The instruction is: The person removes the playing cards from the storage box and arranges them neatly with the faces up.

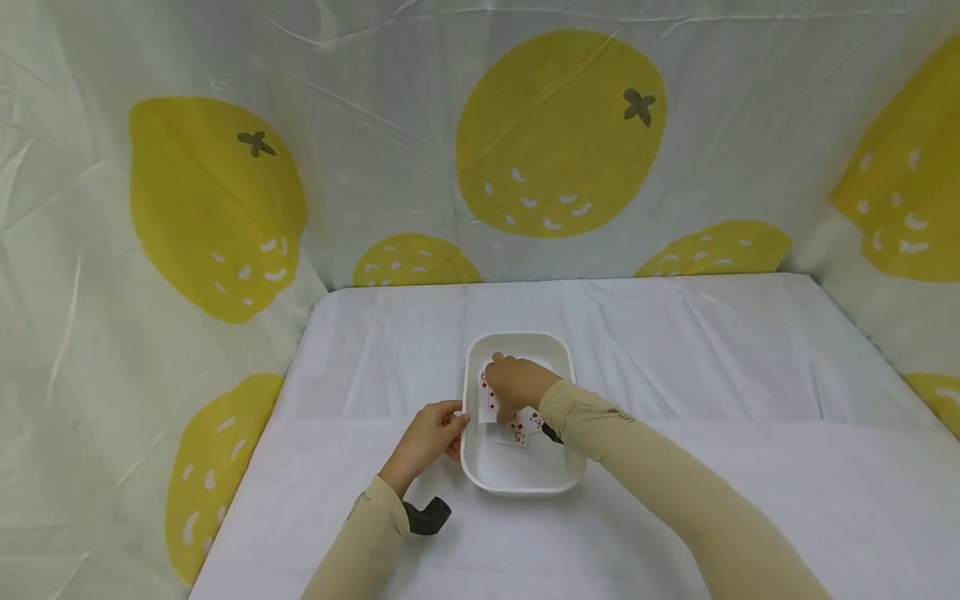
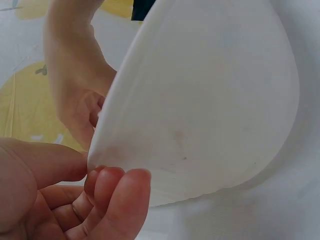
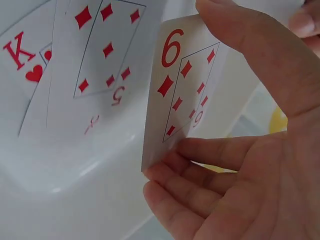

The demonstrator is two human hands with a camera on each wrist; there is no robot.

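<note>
— How was the space closed in?

— By pale sheeting point(image 1: 375, 125) printed with yellow lemons point(image 1: 562, 133). The counter point(image 1: 712, 358) was draped in white, and a white tray point(image 1: 521, 468) was set on it.

— What could be seen in the tray?

— A five point(image 3: 112, 65) of diamonds and a king point(image 3: 27, 55) of hearts, the king partly covered. Beside them, over the tray's left side, a six point(image 3: 175, 90) of diamonds was held tilted. Whether the floor was touched by its edge could not be told.

— How was it held?

— It was clamped between the thumb and fingers of the right hand point(image 1: 521, 383). The tray's left rim was pinched by the left hand point(image 1: 427, 437), with the fingers bent against the outer wall.

— Which step was judged to be in hand?

— The handling of a single card, it seemed, while the tray was steadied. Whether the six was being taken up or laid down could not be told.

— And what was called for next?

— For lifting, a firm pinch and a path clear of the rim; for laying, the six to be lowered flat and the fingers loosened. In either case, a steady tray was judged to be needed.
</note>
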